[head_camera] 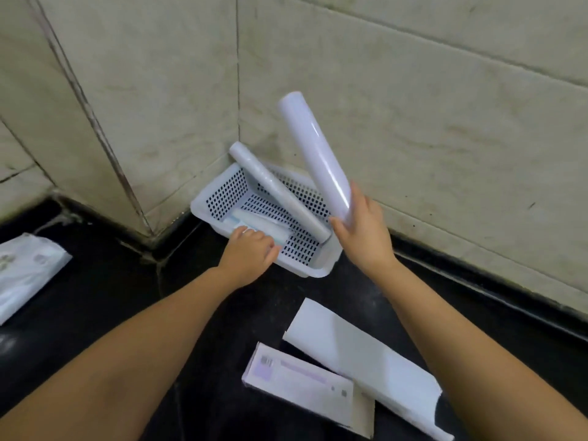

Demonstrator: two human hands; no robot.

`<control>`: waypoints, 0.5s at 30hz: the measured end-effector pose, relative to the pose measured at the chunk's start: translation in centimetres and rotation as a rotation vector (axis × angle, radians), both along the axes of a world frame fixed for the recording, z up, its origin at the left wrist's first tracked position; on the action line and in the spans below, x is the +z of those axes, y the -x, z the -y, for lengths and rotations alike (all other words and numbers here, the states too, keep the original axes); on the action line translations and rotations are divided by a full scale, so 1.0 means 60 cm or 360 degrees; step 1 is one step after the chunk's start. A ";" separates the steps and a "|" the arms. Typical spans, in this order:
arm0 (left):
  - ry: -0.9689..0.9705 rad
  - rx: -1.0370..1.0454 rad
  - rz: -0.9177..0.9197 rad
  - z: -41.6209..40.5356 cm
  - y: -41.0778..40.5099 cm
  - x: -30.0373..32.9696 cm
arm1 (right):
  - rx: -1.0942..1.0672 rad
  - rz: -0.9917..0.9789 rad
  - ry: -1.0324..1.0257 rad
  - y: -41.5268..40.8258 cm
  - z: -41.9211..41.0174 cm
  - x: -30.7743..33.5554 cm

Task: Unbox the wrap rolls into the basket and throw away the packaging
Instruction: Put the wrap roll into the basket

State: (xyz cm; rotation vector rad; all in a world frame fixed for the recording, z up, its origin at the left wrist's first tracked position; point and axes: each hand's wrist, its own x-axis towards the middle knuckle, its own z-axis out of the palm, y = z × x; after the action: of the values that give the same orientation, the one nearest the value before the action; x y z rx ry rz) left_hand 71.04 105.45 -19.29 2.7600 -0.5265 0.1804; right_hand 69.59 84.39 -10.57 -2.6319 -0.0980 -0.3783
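A white perforated basket sits on the black counter in the wall corner. A grey wrap roll leans diagonally in it, its top end against the wall. A wrapped roll with a blue label lies flat on the basket floor. My left hand rests on that flat roll at the basket's near rim. My right hand holds a white wrap roll by its lower end, tilted up and to the left above the basket's right side.
An emptied flat carton and a white paper sleeve lie on the black counter in front of me. A white plastic package lies at the left edge. Tiled walls close in the corner behind the basket.
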 end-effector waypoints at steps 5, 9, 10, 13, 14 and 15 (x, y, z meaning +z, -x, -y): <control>-0.0036 0.0004 0.0218 0.002 -0.004 -0.015 | 0.0228 -0.0084 0.0230 -0.102 -0.111 -0.040; -0.0096 0.0045 0.0389 -0.001 -0.002 -0.038 | 0.0229 -0.0272 0.0389 -0.142 -0.127 -0.101; -0.0083 0.0050 0.0413 -0.003 -0.004 -0.041 | 0.0226 -0.0288 0.0397 -0.144 -0.126 -0.114; -0.0002 0.0092 0.0452 -0.001 -0.015 -0.044 | 0.0234 -0.0296 0.0476 -0.146 -0.128 -0.140; 0.0008 0.0100 0.0451 0.000 -0.017 -0.044 | 0.0234 -0.0315 0.0492 -0.145 -0.129 -0.144; 0.0009 0.0103 0.0442 0.001 -0.018 -0.045 | 0.0237 -0.0337 0.0490 -0.145 -0.128 -0.144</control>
State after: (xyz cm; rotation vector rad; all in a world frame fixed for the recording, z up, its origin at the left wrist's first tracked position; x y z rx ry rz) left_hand 72.14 105.37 -21.96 2.7634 -0.5032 0.5851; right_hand 78.27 92.09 -19.19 -2.9246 -0.3021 -0.0326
